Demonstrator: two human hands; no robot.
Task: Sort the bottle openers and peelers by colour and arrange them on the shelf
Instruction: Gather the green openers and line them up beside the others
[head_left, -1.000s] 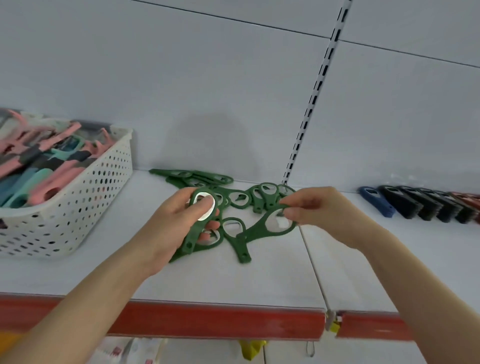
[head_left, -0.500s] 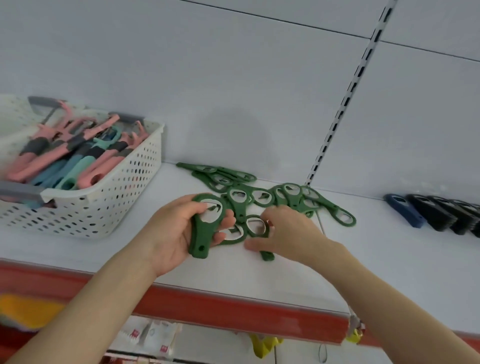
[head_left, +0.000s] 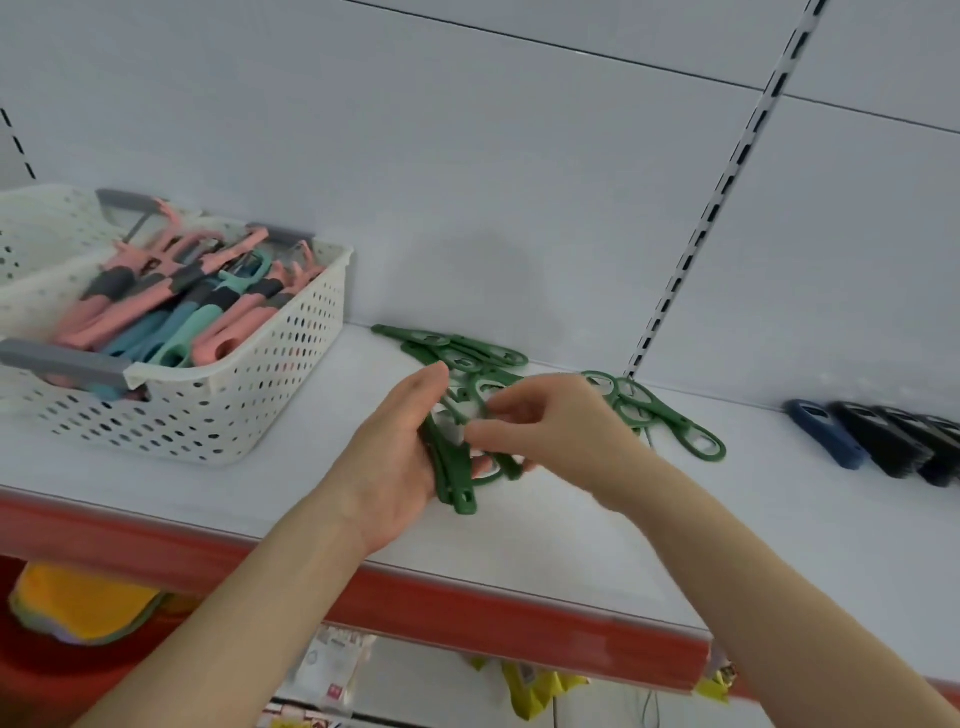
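So compared with a second ago, the left hand (head_left: 400, 457) had one green opener lying flat with the thumb over its ring, and the right hand (head_left: 561, 431) was off on its own pinching another by the ring. Half a second back, the right hand was down on the shelf (head_left: 571, 545) over an opener. Now the two hands have come together. The left hand is turned palm-inward and holds a stack of green openers (head_left: 452, 483) on edge, so you only see the thin sides. The view has also swung, so more of the basket (head_left: 234, 415) is in shot.

The stack is dark matte green and a few pieces thick, with the slotted handle ends poking out below the left palm. The left fingers point up along it and it sits pressed into the palm. The thumb is hidden. The right hand's fingertips are curled in and pinch a single green opener (head_left: 511, 467) right against the stack. It's a bit blurry there, but its handle sticks out under the fingers.

The loose green openers (head_left: 462, 353) lie on the shelf just behind both hands, and a couple more are just past the right wrist. The pink and teal peelers (head_left: 171, 312) are in the basket, well out beyond the back of the left hand. The dark openers (head_left: 883, 441) stand in a row far out past the right forearm.
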